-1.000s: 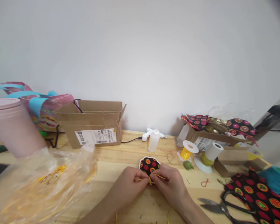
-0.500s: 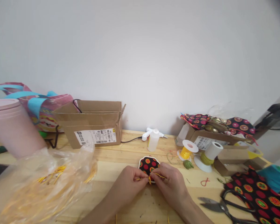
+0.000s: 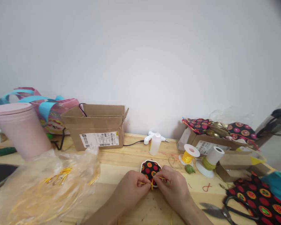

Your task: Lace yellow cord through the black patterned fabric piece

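My left hand (image 3: 134,189) pinches a thin yellow cord (image 3: 152,184) between thumb and fingers. Opposite it, my right hand (image 3: 172,184) is closed on another stretch of the same cord. Between the two hands the cord crosses in what looks like a knot or loop, at the lower edge of a small patterned fabric piece (image 3: 148,168). That piece is black with red, orange and green flower-like rounds and a white border. My fingers partly cover its lower part. Loose cord ends hang down below my wrists.
Left are a plastic bag of yellow cords (image 3: 42,200), a pink tumbler (image 3: 21,131), a phone (image 3: 1,175) and a cardboard box (image 3: 96,125). A white bottle (image 3: 155,144) stands behind the fabric piece. Right are a yellow cord spool (image 3: 188,156), scissors (image 3: 215,211) and patterned cloth (image 3: 255,193).
The view has shifted slightly, so things sit a little lower and further right. Both hands keep their pinch on the yellow cord, with hardly any other movement.
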The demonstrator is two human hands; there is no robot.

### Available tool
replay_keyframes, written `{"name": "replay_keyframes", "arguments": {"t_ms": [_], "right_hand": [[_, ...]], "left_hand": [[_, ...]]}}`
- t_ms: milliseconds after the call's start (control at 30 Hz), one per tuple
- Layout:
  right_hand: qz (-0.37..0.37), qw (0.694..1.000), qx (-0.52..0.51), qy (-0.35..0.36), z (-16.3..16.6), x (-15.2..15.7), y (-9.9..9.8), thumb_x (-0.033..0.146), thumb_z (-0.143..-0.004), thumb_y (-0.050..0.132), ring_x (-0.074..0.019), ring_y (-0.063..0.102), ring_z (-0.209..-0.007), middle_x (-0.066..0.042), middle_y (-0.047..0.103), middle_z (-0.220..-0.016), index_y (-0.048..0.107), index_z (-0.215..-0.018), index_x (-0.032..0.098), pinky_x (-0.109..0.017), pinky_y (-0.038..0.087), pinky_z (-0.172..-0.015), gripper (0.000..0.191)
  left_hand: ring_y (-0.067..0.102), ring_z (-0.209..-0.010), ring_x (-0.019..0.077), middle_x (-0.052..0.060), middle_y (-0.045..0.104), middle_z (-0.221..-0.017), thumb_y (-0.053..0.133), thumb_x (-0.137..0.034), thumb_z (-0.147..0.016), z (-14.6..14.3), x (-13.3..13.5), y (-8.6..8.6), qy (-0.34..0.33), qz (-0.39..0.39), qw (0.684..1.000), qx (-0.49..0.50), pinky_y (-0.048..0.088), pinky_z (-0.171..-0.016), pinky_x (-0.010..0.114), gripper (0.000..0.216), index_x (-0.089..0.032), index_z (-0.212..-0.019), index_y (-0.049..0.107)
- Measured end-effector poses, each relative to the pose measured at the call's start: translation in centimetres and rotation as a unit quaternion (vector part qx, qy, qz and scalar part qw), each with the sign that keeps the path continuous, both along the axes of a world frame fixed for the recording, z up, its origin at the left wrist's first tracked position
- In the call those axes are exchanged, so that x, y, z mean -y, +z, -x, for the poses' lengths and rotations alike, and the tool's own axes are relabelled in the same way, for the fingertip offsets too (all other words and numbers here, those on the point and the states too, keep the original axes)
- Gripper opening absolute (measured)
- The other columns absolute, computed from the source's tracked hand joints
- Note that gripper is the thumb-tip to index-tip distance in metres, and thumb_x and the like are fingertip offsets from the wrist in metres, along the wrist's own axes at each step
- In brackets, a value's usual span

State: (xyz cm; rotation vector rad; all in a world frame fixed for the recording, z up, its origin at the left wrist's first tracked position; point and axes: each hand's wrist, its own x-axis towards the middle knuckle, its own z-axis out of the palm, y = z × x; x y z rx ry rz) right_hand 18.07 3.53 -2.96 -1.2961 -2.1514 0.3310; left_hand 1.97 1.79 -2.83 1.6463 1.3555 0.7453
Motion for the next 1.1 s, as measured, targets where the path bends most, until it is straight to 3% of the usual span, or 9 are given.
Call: {"name": "replay_keyframes", "arguments": {"t_ms": [200,433,533,700,1100], "right_hand": [[-0.006,0.999,-0.027,-0.021,-0.2,0.0,0.2,0.027,-0.074,0.049,-0.0119,0.049,-0.055,-0.001,0.055,-0.058,0.062,-0.062,0.019,-0.021,0.033,-0.049,0.020],[0.025,0.999,-0.044,0.006,-0.2,0.2,0.7,0.026,-0.073,0.049,-0.0119,0.049,-0.055,-0.001,0.055,-0.057,0.062,-0.060,0.019,-0.020,0.034,-0.049,0.020],[0.041,0.997,-0.056,0.034,0.0,0.3,0.7,0.025,-0.072,0.052,-0.0120,0.051,-0.060,-0.001,0.058,-0.064,0.063,-0.068,0.020,-0.020,0.035,-0.052,0.013],[0.071,0.992,-0.058,0.090,0.1,0.3,0.0,0.022,-0.074,0.051,-0.0114,0.053,-0.064,0.000,0.059,-0.068,0.065,-0.078,0.026,-0.019,0.036,-0.054,0.015],[0.057,0.994,-0.003,0.089,-0.2,0.2,-0.1,0.021,-0.074,0.051,-0.0109,0.052,-0.063,0.001,0.057,-0.067,0.063,-0.071,0.024,-0.019,0.034,-0.054,0.012]], "left_hand": [[0.030,-0.042,0.0086,-0.005,0.041,-0.045,0.046,-0.036,-0.066,0.0,0.1,0.1,0.018,0.002,1.000,0.005,0.020,-0.042,0.020,0.029,-0.014,-0.066,0.065],[0.041,-0.047,0.0108,-0.001,0.055,-0.055,0.044,-0.035,-0.068,-0.2,0.2,0.2,0.009,0.006,1.000,0.010,0.026,-0.045,0.020,0.030,-0.014,-0.071,0.066],[0.045,-0.052,0.0125,0.001,0.060,-0.061,0.045,-0.035,-0.067,-0.3,0.3,0.3,0.008,0.003,1.000,0.010,0.030,-0.048,0.021,0.030,-0.014,-0.071,0.066],[0.046,-0.052,0.0128,0.000,0.059,-0.058,0.047,-0.035,-0.066,-0.2,0.2,0.3,0.011,0.012,1.000,0.002,0.030,-0.048,0.021,0.028,-0.014,-0.070,0.065],[0.047,-0.053,0.0139,-0.001,0.059,-0.057,0.045,-0.033,-0.067,-0.1,0.0,0.0,0.025,0.009,0.998,-0.056,0.029,-0.047,0.021,0.027,-0.016,-0.068,0.065]]}}
